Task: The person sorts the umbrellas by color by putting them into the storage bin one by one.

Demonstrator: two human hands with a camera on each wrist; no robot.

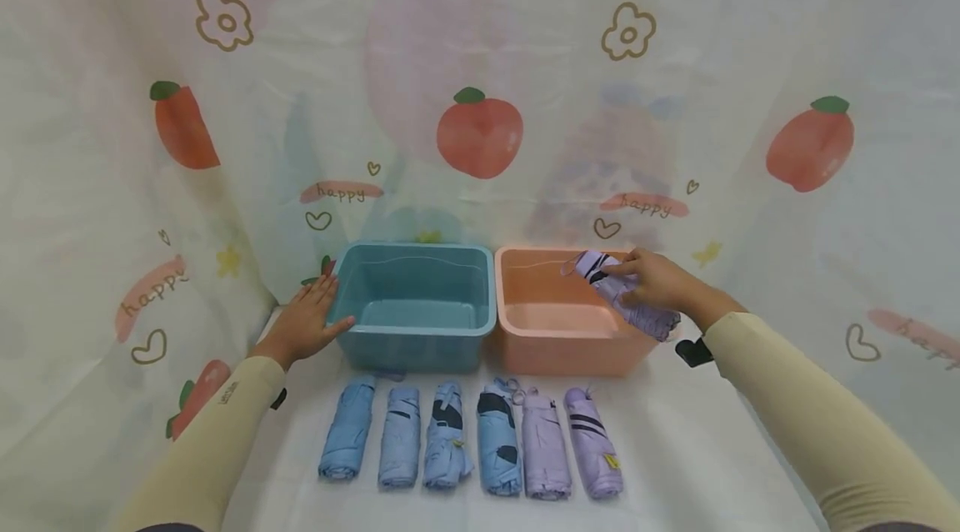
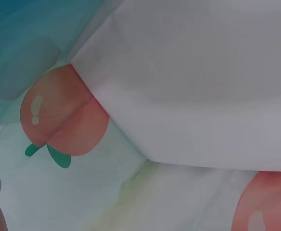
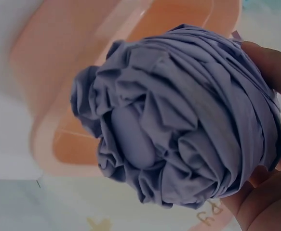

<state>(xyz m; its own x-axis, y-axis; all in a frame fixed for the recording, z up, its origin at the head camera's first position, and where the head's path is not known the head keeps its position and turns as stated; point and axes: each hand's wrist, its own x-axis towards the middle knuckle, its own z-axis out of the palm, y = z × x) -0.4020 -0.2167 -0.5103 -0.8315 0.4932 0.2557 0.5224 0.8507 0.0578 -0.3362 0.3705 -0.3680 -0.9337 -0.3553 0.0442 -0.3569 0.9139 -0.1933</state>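
My right hand (image 1: pixel 656 282) grips a folded purple umbrella (image 1: pixel 626 298) with black stripes, holding it tilted over the right side of the orange tub (image 1: pixel 573 353). The right wrist view shows the gathered cloth end of this umbrella (image 3: pixel 179 120), with fingers (image 3: pixel 270 67) curled round its side. At the left side of the blue-green tub (image 1: pixel 412 353), my left hand (image 1: pixel 303 325) lies with straight fingers against the rim. In front of the tubs, several folded umbrellas stand in a row: blue ones (image 1: pixel 348 428) on the left, a pale lilac one (image 1: pixel 546 449) and a purple one (image 1: pixel 594 444) on the right.
Both tubs sit side by side on a white table surface (image 1: pixel 690 449). Behind them and along the sides hangs a pale cloth (image 1: pixel 555 40) printed with fruit, flowers and hearts. The left wrist view shows mostly white surface (image 2: pixel 203 82) and printed cloth.
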